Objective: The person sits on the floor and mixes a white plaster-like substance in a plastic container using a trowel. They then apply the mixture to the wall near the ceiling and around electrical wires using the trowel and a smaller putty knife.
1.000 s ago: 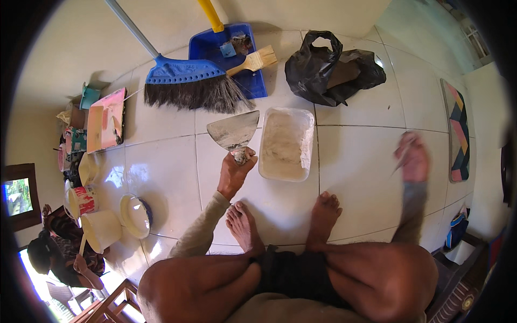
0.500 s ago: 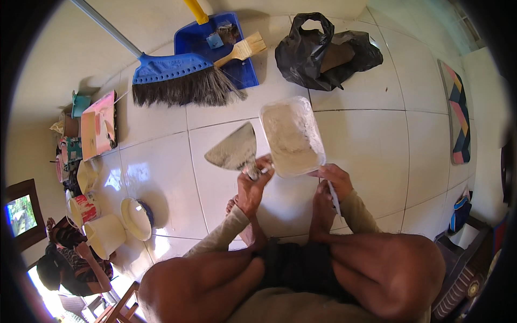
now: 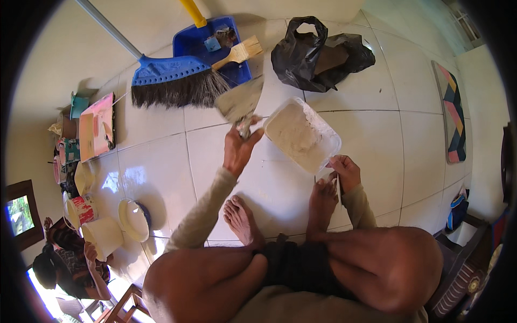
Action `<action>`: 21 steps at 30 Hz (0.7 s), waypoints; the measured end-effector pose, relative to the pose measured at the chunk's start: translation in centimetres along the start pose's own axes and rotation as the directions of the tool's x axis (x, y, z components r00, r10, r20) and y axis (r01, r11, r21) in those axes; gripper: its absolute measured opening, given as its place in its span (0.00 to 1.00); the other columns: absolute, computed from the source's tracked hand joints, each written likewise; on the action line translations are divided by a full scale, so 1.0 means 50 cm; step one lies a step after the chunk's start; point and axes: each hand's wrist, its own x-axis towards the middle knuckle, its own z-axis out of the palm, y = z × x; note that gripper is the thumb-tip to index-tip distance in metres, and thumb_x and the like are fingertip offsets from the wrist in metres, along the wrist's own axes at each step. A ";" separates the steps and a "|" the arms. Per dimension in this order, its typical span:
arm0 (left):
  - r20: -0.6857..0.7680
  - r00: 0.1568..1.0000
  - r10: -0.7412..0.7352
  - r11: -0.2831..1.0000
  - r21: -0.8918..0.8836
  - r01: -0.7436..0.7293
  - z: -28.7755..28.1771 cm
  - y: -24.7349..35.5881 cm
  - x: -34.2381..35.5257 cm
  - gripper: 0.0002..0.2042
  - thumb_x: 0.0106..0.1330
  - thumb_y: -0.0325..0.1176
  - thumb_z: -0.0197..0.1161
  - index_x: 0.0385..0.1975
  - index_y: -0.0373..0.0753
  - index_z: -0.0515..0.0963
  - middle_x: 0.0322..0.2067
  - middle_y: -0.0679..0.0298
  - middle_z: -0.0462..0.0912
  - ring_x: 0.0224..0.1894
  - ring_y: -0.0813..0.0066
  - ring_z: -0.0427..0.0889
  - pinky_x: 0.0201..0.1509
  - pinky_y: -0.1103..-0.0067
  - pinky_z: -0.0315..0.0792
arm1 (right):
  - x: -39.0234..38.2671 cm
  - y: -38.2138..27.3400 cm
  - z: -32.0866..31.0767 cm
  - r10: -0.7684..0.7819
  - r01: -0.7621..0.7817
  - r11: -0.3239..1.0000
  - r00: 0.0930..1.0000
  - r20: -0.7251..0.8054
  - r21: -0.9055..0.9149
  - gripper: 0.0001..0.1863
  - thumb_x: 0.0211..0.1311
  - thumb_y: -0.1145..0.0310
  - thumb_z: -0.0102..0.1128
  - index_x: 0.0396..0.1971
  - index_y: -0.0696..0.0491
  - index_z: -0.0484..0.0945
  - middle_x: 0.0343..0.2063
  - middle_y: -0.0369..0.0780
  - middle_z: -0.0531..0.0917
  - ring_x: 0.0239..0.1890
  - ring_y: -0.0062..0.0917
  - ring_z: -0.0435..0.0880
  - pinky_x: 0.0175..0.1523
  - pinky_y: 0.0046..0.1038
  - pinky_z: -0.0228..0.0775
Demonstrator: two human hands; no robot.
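My left hand (image 3: 240,146) grips the handle of a wide metal putty knife (image 3: 240,100), its blade raised and pointing away from me toward the broom. My right hand (image 3: 344,171) holds the near corner of a clear plastic tray (image 3: 302,134) filled with pale powder or paste, which lies on the white tiled floor just right of the knife. My bare feet (image 3: 243,220) rest on the tiles below both hands, the right foot beside my right hand.
A blue broom (image 3: 172,82), a blue dustpan (image 3: 213,45) with a wooden brush (image 3: 240,53), and a black plastic bag (image 3: 318,54) lie beyond the tray. Paint cans, a white bucket (image 3: 102,236) and a lid (image 3: 132,219) stand at the left. A patterned mat (image 3: 455,112) lies right.
My left hand lifted the putty knife off the floor and moved it farther from me. My right hand came in from the far right and took the tray's corner; the tray turned.
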 end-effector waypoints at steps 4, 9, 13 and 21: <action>0.090 0.970 -0.226 0.928 -0.284 0.242 0.048 0.008 0.032 0.17 0.59 0.34 0.66 0.46 0.34 0.79 0.28 0.73 0.74 0.27 0.88 0.67 0.27 0.87 0.61 | -0.004 -0.023 0.012 0.095 -0.094 0.994 0.995 -0.034 0.050 0.13 0.58 0.67 0.65 0.34 0.61 0.74 0.27 0.41 0.81 0.21 0.20 0.77 0.27 0.20 0.71; 0.110 0.967 -0.229 0.957 -0.158 0.245 0.025 0.010 0.032 0.19 0.59 0.35 0.65 0.49 0.33 0.77 0.27 0.74 0.73 0.24 0.89 0.66 0.23 0.88 0.59 | 0.008 -0.018 0.017 0.011 -0.011 1.000 1.000 -0.029 0.028 0.13 0.56 0.67 0.66 0.33 0.60 0.74 0.24 0.39 0.79 0.21 0.19 0.76 0.26 0.20 0.71; 0.127 0.933 -0.337 0.926 -0.136 0.353 0.028 0.000 -0.028 0.20 0.61 0.34 0.65 0.50 0.30 0.76 0.27 0.72 0.75 0.24 0.88 0.68 0.25 0.87 0.62 | 0.033 -0.038 -0.015 -0.033 0.034 0.998 0.999 0.021 -0.060 0.13 0.56 0.68 0.67 0.32 0.60 0.74 0.24 0.38 0.79 0.20 0.18 0.76 0.26 0.20 0.71; 0.134 0.906 -0.401 0.869 -0.258 0.423 0.015 -0.021 -0.082 0.15 0.61 0.32 0.66 0.44 0.32 0.78 0.27 0.74 0.75 0.24 0.89 0.67 0.24 0.87 0.59 | 0.048 -0.055 -0.025 0.052 -0.031 0.989 0.987 0.150 -0.145 0.14 0.54 0.67 0.68 0.33 0.59 0.73 0.24 0.37 0.78 0.22 0.18 0.77 0.30 0.19 0.71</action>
